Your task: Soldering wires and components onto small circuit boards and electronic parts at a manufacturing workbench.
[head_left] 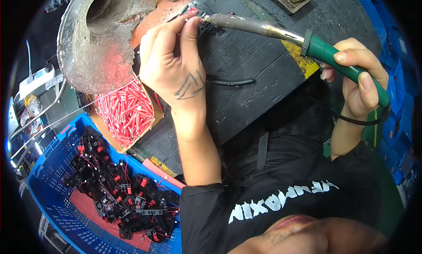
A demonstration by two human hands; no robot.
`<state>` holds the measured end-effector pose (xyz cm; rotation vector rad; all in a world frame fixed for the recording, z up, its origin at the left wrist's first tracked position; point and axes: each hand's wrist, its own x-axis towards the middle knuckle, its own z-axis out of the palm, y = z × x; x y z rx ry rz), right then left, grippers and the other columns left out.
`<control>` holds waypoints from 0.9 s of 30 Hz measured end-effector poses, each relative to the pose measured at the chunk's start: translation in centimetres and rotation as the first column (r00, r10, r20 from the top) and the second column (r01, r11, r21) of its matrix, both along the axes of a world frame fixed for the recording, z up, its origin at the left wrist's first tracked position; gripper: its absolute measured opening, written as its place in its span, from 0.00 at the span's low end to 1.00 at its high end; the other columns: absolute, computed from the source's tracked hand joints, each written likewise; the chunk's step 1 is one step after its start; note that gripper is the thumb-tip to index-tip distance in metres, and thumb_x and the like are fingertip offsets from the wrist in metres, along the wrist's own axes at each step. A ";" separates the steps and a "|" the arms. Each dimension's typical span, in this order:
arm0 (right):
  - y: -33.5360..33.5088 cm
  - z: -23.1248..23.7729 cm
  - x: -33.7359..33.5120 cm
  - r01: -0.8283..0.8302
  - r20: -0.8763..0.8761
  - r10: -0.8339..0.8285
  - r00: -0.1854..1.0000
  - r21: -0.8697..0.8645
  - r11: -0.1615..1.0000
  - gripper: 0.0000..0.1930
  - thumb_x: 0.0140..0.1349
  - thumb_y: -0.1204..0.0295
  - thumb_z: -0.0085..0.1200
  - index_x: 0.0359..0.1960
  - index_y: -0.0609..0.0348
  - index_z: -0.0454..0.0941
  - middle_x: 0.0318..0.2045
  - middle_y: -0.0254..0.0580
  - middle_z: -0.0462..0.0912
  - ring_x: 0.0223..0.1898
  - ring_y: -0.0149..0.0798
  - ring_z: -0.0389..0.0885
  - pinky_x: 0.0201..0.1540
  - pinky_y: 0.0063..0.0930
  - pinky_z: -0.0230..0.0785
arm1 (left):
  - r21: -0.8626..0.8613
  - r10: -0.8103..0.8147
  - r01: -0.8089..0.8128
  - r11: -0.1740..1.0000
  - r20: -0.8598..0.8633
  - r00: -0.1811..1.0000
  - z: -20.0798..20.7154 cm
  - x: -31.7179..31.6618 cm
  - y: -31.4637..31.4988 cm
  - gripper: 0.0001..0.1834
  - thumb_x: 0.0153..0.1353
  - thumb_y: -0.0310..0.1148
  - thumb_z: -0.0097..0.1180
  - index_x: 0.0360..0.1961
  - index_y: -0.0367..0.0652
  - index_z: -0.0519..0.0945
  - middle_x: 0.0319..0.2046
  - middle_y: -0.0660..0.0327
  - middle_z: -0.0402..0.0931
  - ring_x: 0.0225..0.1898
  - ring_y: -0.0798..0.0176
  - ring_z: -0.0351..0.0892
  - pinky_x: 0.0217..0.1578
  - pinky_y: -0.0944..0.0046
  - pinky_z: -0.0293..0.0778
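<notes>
My right hand (362, 85) is wrapped round the green handle of a soldering iron (259, 28), whose metal barrel slants up to the left. The tip meets a small black and red part (204, 11) lying on the dark work surface. My left hand (176, 63) is closed in a pinch beside that tip, thumb against forefinger; what lies between them is too small and partly hidden to name. A thin pale wire (118, 88) runs from the left toward my left hand and passes out of sight behind it.
Left of my left hand stands a box (156, 115) of red and white pieces. Below it, a blue crate (48, 179) holds many black parts with red wires. A crusted metal shield (88, 56) rises at the far left. A shallow tray (281, 0) sits far back; a black cable (233, 82) lies mid-table.
</notes>
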<state>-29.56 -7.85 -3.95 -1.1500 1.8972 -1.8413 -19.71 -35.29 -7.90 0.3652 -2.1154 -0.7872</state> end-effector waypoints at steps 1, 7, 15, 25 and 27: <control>-0.2 -0.3 0.3 -0.001 0.003 0.001 1.000 -0.016 1.000 0.22 0.63 0.65 0.41 0.43 0.72 0.80 0.33 0.55 0.80 0.27 0.36 0.81 0.28 0.24 0.73 | -0.019 0.012 -0.012 1.000 0.003 1.000 0.0 0.0 -0.1 0.05 0.55 0.25 0.69 0.33 0.38 0.86 0.27 0.58 0.82 0.30 0.62 0.80 0.36 0.67 0.76; -0.1 -1.4 1.6 0.044 0.007 -0.043 0.999 -0.081 0.996 0.21 0.64 0.66 0.40 0.44 0.73 0.80 0.33 0.55 0.80 0.28 0.38 0.81 0.29 0.25 0.74 | -0.007 -0.010 0.010 1.000 0.013 1.000 0.5 -0.6 0.0 0.05 0.54 0.26 0.70 0.31 0.40 0.86 0.27 0.60 0.81 0.32 0.62 0.79 0.37 0.66 0.74; -0.1 -3.1 2.8 0.126 0.184 -0.090 0.979 -0.193 0.973 0.22 0.65 0.63 0.40 0.45 0.72 0.79 0.34 0.58 0.80 0.28 0.41 0.83 0.28 0.27 0.75 | 0.029 -0.029 0.029 0.999 0.017 0.999 0.5 -0.6 -0.4 0.05 0.53 0.27 0.70 0.31 0.40 0.86 0.26 0.60 0.80 0.32 0.61 0.78 0.39 0.66 0.72; -0.2 -3.6 3.0 0.167 0.245 -0.109 0.963 -0.229 0.959 0.24 0.65 0.62 0.39 0.45 0.72 0.79 0.34 0.58 0.81 0.27 0.42 0.83 0.27 0.28 0.76 | 0.045 -0.030 0.028 0.999 0.037 0.999 0.8 -0.3 -0.5 0.05 0.53 0.27 0.70 0.31 0.40 0.86 0.26 0.59 0.80 0.31 0.61 0.78 0.39 0.65 0.72; 0.1 -4.0 3.0 0.177 0.258 -0.124 0.958 -0.195 0.965 0.24 0.67 0.59 0.39 0.46 0.69 0.79 0.35 0.59 0.80 0.27 0.41 0.82 0.26 0.28 0.75 | 0.041 -0.029 0.028 0.999 0.039 0.999 0.8 -0.2 -0.5 0.05 0.53 0.27 0.70 0.31 0.40 0.86 0.26 0.59 0.80 0.31 0.61 0.78 0.39 0.65 0.72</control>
